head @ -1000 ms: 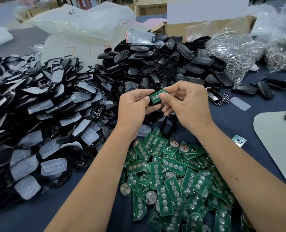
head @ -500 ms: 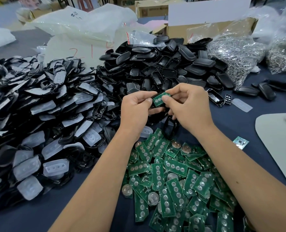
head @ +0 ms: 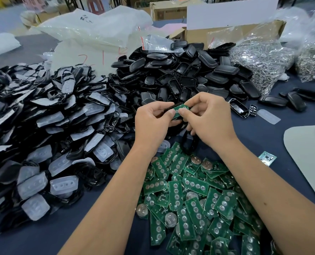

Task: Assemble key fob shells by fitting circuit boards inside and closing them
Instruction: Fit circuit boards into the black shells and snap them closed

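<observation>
boards (head: 190, 196) green; shells (head: 180, 70) black; tablecloth (head: 42, 240) navy; pads (head: 63, 184) translucent white

Both bare forearms reach forward and converge at mid-frame. The left hand (head: 153, 122) is curled, thumb on top, pinching a board (head: 179, 110). The right hand (head: 208, 118) meets it fingertip to fingertip, fingers bent, thumb pressing the same board from the right.

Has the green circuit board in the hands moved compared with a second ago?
No, not noticeably. The circuit board stays pinched between left hand and right hand, just in front of the black shell pile, as before.
</observation>
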